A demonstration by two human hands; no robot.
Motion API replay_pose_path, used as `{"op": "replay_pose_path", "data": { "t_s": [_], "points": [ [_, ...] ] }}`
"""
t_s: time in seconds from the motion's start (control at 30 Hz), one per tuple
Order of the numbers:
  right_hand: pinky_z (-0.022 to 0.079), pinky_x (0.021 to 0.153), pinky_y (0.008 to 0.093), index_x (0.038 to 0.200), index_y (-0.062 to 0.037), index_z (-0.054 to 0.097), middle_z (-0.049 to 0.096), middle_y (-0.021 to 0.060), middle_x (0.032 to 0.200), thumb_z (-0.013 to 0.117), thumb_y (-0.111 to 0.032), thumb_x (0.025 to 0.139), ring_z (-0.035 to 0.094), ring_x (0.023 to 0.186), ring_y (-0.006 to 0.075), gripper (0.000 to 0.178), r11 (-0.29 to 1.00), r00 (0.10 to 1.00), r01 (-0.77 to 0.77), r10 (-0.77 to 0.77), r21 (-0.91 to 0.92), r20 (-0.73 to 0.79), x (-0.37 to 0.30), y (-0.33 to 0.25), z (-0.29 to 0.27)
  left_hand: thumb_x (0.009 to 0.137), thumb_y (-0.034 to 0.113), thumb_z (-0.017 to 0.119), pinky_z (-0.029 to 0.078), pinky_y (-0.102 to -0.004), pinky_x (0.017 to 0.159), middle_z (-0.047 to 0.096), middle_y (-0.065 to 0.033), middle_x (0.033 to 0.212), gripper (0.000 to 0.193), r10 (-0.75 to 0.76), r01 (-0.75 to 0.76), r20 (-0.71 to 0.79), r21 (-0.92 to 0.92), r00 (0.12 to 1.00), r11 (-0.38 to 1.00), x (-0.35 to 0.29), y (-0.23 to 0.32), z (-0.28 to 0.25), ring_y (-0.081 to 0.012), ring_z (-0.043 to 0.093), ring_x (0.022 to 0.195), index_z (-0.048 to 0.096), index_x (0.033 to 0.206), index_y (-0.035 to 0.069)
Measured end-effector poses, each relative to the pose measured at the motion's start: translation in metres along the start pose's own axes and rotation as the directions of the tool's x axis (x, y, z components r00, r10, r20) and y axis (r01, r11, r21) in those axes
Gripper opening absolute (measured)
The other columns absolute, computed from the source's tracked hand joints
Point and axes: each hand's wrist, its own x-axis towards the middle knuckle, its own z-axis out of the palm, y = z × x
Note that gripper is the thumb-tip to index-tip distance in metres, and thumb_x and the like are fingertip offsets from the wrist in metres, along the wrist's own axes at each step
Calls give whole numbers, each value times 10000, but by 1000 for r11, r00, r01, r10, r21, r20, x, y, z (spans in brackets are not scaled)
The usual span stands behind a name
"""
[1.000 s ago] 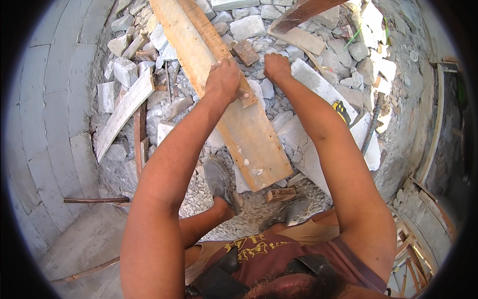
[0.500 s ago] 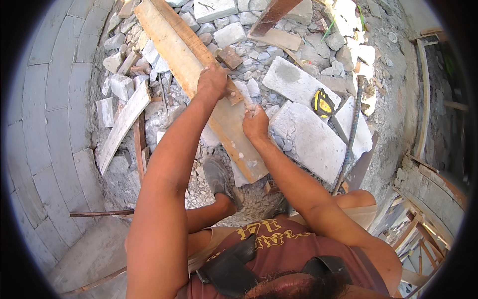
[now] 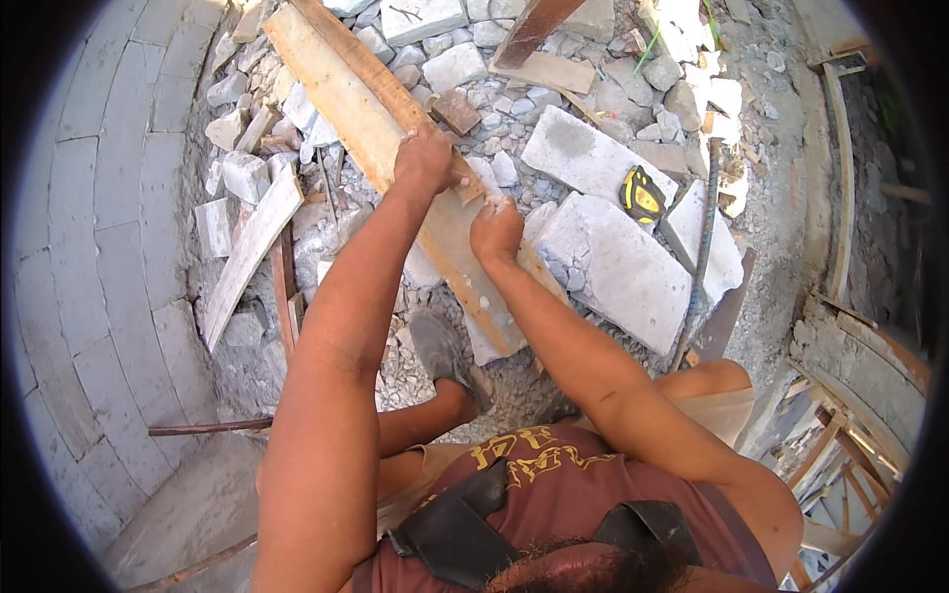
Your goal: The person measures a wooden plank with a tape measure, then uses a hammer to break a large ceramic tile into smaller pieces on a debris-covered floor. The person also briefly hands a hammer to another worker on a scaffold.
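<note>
A long, pale wooden board [image 3: 331, 97] runs slantwise from the far left to near my foot. Along its right edge lies a narrower brown wood strip [image 3: 374, 75], its near end just past my left hand [image 3: 423, 163]. That hand is closed over the strip, knuckles up. Beside the strip's near end, my right hand [image 3: 496, 232] is curled with thumb and fingers pinched together at the board's edge. Whatever is in that pinch is too small or hidden to make out. Whitish patches mark the board's lower part.
Broken concrete slabs [image 3: 618, 267] lie to the right, with a yellow and black tape measure [image 3: 643, 196] on them. A rusty bar [image 3: 704, 252] leans beside. Rubble surrounds the board. A grey block wall [image 3: 109, 227] stands left; a white-faced plank [image 3: 252, 259] rests near it.
My right hand has shifted slightly left and up, closer to the strip's near end. My left hand keeps its place on the strip. The whole view has moved a little.
</note>
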Motion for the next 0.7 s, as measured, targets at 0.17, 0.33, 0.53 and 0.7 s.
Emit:
{"op": "replay_pose_path", "data": {
  "t_s": [0.17,0.33,0.53,0.7],
  "points": [
    [566,893,547,1148,34,664,753,321,1052,636,-140,1026,741,1006,500,214,998,996,-18,23,60,-85,-2,3,8,715,456,989,544,-513,1105,558,-277,1466,823,-2,2,13,-21,1000,1000,1,-1,-1,-456,623,1337,675,1404,134],
    [561,890,544,1120,41,667,749,323,1035,633,-133,1029,740,998,501,199,996,998,-55,57,65,-32,-8,4,8,725,458,983,540,-511,1114,552,-266,1474,832,-15,15,-1,-18,1000,1000,0,-1,0,-445,616,1352,667,1429,149],
    [559,910,547,1190,75,619,744,342,1076,623,-129,1025,732,1053,511,262,992,993,-115,116,53,-16,2,-2,10,743,460,975,539,-502,1124,549,-236,1485,832,-17,17,21,12,1000,1000,0,1,-2,-431,614,1360,653,1455,172],
    [556,956,551,1302,71,547,727,364,1145,587,-114,1011,717,1120,519,347,985,985,-170,169,42,28,5,-7,18,743,458,976,543,-499,1117,572,-220,1461,815,-21,21,21,1,1000,1000,-1,2,-3,-420,616,1361,665,1442,178]
  ]
}}
